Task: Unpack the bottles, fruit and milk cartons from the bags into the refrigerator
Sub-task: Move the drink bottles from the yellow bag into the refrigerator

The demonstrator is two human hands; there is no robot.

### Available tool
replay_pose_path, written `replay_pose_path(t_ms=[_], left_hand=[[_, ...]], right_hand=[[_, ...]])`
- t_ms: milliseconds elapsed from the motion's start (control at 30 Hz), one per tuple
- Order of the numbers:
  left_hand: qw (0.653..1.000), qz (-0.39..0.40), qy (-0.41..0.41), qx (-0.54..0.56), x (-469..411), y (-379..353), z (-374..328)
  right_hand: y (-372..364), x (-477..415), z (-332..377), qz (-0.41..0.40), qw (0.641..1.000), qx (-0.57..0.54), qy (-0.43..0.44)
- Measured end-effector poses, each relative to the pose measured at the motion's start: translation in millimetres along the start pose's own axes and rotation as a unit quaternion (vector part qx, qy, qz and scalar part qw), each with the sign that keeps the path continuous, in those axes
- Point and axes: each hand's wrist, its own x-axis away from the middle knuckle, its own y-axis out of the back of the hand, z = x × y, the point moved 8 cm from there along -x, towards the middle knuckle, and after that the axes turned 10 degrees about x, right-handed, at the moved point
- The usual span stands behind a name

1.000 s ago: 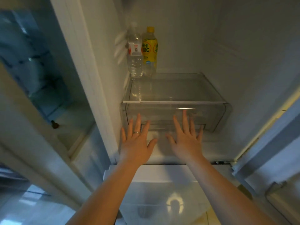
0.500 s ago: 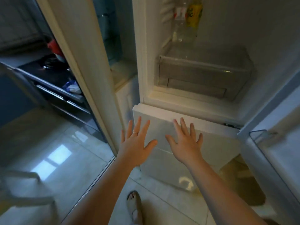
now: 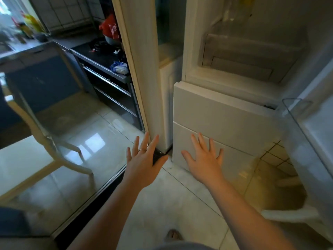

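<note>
The open refrigerator (image 3: 198, 51) fills the upper right, with its clear crisper drawer (image 3: 248, 56) at the bottom of the lit compartment. A clear bottle (image 3: 229, 15) and a yellow bottle (image 3: 252, 4) stand blurred at the top edge above the drawer. My left hand (image 3: 144, 163) is spread flat in the air, a ring on one finger, in front of the white door frame. My right hand (image 3: 205, 157) is spread flat in front of the white lower freezer panels (image 3: 225, 116). Both hands hold nothing. No bags are in view.
The open fridge door (image 3: 310, 141) with a clear shelf hangs at the right. A white door frame (image 3: 142, 60) and a sliding track (image 3: 100, 193) separate a kitchen counter with a red bag (image 3: 110, 27). A white chair (image 3: 45, 141) stands at left. My foot (image 3: 173, 235) is below.
The view has swung down and left, away from the crisper drawer toward the floor and kitchen. Both hands have drawn back from the fridge, still spread and holding nothing.
</note>
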Motion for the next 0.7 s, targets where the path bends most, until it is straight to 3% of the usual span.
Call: replay_pose_path(t_ms=[400, 700], left_hand=[[0.999, 0.032, 0.005, -0.03, 213.5, -61.2, 10.5], [0.997, 0.065, -0.014, -0.028, 335.4, -119.4, -15.7]], right_hand=[[-83.7, 214.8, -17.1, 0.044, 0.999, -0.005, -0.024], [-119.0, 355.3, -78.6, 0.063, 0.997, -0.001, -0.035]])
